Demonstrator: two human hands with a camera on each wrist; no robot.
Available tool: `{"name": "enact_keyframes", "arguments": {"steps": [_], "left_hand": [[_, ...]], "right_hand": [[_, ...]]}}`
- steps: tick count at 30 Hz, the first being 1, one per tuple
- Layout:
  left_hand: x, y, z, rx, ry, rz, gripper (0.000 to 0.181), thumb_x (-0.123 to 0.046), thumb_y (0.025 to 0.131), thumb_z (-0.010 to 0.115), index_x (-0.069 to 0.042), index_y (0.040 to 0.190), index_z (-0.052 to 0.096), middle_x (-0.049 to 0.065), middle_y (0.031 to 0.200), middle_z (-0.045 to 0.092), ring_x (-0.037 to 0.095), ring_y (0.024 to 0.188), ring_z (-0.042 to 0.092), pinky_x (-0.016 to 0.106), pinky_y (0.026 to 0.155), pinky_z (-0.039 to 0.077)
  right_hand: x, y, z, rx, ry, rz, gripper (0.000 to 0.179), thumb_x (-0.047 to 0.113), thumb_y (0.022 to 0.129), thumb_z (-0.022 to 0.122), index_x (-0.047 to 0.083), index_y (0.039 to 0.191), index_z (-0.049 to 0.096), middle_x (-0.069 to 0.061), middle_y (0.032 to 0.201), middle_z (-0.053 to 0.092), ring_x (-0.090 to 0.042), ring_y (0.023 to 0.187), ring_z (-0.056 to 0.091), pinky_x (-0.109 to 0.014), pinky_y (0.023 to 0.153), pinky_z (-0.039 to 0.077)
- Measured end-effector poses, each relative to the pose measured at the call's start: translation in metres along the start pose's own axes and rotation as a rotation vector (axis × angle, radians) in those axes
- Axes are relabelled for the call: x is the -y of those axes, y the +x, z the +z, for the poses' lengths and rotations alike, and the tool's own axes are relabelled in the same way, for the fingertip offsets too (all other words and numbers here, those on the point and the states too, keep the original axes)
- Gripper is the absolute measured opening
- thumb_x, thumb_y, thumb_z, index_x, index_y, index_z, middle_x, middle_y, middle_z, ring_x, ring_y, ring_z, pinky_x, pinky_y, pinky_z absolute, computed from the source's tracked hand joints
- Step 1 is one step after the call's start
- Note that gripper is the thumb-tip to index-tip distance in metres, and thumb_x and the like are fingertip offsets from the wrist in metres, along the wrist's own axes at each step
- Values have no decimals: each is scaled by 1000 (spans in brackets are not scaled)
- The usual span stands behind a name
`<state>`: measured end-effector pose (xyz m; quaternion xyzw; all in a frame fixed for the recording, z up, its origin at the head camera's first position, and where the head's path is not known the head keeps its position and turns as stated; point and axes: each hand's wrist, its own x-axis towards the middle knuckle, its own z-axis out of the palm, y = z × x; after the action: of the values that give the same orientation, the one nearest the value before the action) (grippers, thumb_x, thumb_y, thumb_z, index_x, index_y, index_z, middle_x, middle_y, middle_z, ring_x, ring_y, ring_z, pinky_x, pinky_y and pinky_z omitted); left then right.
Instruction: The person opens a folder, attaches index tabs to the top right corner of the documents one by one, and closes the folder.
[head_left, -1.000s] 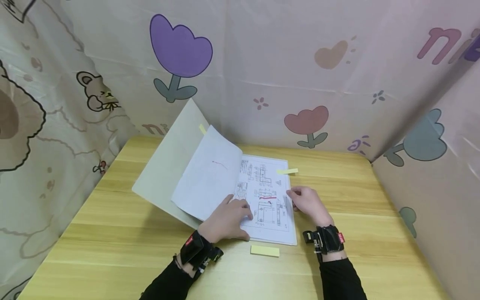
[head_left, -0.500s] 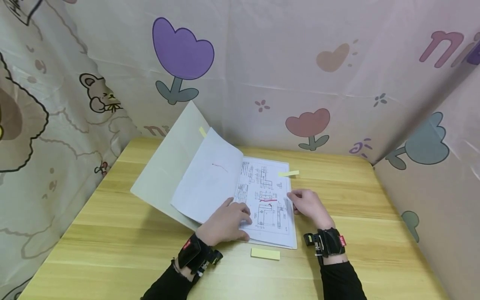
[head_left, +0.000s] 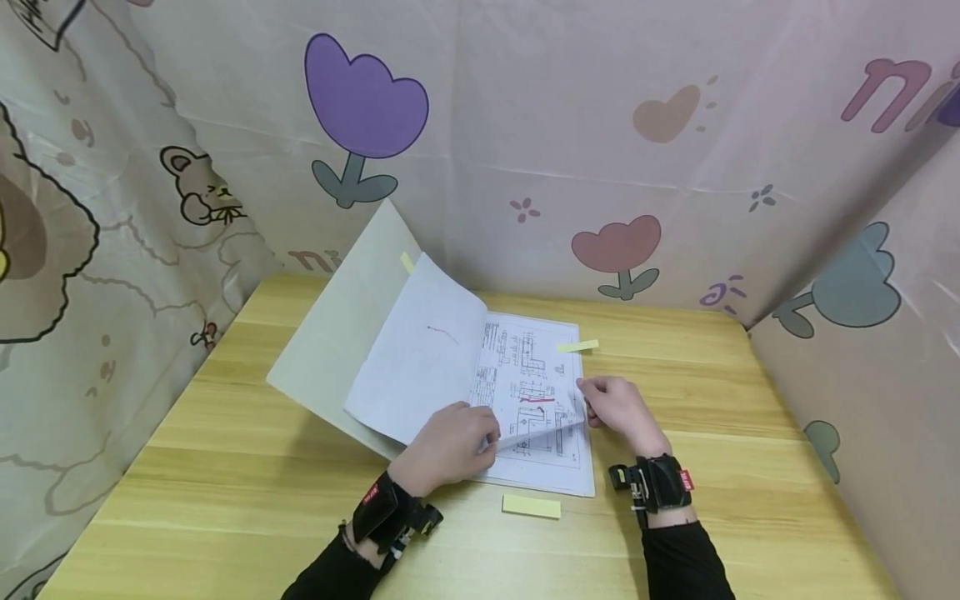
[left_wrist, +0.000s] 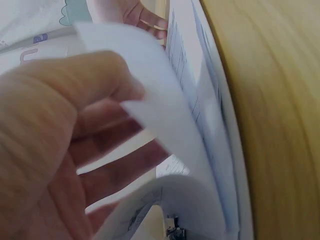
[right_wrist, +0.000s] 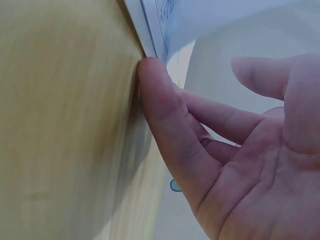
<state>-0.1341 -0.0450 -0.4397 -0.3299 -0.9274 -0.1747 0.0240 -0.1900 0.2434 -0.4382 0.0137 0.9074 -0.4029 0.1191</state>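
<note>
A folder of bound paper sheets lies spread on the table, its pale cover [head_left: 337, 333] raised at the left. Against the cover leans a turned page [head_left: 420, 358] with a thin curved mark. My left hand [head_left: 450, 446] pinches the near edge of a drawing sheet [left_wrist: 165, 110] between thumb and fingers, bending it upward. Beneath it shows another printed technical drawing [head_left: 555, 467]. Red marks cross the lifted sheet. My right hand [head_left: 618, 408] is at the folder's right edge; in the right wrist view one fingertip [right_wrist: 152, 70] touches that edge, another finger stands apart.
A yellow sticky strip [head_left: 588, 344] juts from the right page edge, and another yellow tab [head_left: 407, 262] shows by the cover. A yellow sticky-note pad [head_left: 531, 507] lies in front on the wooden table [head_left: 225, 467]. A patterned curtain [head_left: 487, 108] hangs behind.
The left hand's fingers have closed on the near edge of the drawing sheet and lifted it, baring the sheet below. The right hand has stayed almost in place.
</note>
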Motion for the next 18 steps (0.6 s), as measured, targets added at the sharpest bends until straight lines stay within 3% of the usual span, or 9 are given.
{"name": "enact_keyframes", "arguments": {"steps": [3, 6, 10, 15, 18], "left_hand": [[-2, 1, 3, -75, 25, -34, 8, -21, 89, 77, -18, 84, 71, -10, 80, 62, 8, 65, 52, 24, 63, 48], [-6, 3, 6, -130, 32, -70, 12, -26, 93, 77, -17, 89, 70, -8, 80, 61, 7, 61, 48, 21, 54, 42], [-10, 6, 8, -192, 35, -107, 14, -26, 100, 71, -13, 103, 70, -4, 86, 64, 9, 62, 48, 22, 52, 41], [-11, 3, 8, -332, 85, -113, 13, -18, 99, 71, -7, 106, 67, 2, 88, 66, 13, 64, 55, 25, 52, 46], [-12, 0, 6, -421, 109, -116, 20, -15, 95, 74, -4, 112, 69, 5, 90, 70, 17, 67, 64, 29, 54, 52]], "right_hand": [[1, 0, 0, 0, 18, 3, 45, 36, 110, 50, 1, 86, 65, -11, 78, 65, -21, 70, 64, -31, 63, 49], [2, 1, 1, -6, 39, 10, 45, 34, 111, 47, -1, 90, 67, -12, 82, 66, -22, 71, 65, -34, 66, 55], [3, 1, 1, -15, 64, 10, 46, 30, 112, 43, -4, 92, 67, -14, 86, 66, -23, 73, 66, -35, 68, 59], [3, 1, 2, -20, 59, 2, 44, 28, 112, 42, -4, 95, 67, -14, 88, 65, -23, 75, 65, -33, 68, 58], [2, 1, 2, -8, 8, -17, 40, 30, 110, 48, -2, 114, 71, -14, 96, 68, -23, 79, 64, -31, 68, 54]]}}
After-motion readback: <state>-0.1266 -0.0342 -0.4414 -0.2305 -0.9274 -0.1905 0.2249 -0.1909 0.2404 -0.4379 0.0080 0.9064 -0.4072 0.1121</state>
